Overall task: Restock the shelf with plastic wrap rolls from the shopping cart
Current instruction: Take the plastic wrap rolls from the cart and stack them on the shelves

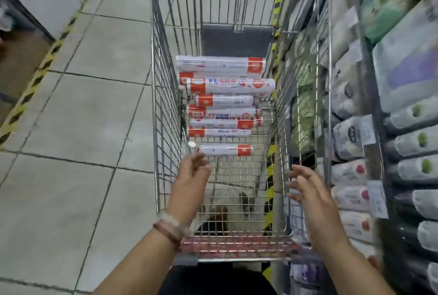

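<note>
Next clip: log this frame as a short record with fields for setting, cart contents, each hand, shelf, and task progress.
setting: shop aisle, tiled floor
cart: wire shopping cart, red handle bar near the person
contents: plastic wrap rolls lying crosswise in the far half of the basket
nearest roll: nearest roll, lying apart from the rest
left hand: left hand open, reaching toward the nearest roll, holding nothing
right hand: right hand open over the cart's right side, holding nothing
shelf: shelf on the right, stocked with packaged goods
progress: no roll in hand yet

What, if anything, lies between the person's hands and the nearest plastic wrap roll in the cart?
Nothing visible does. The left hand and right hand hover open inside the shopping cart, above its wire floor. The nearest plastic wrap roll lies just beyond the left hand's fingertips, apart from the other rolls.
</note>
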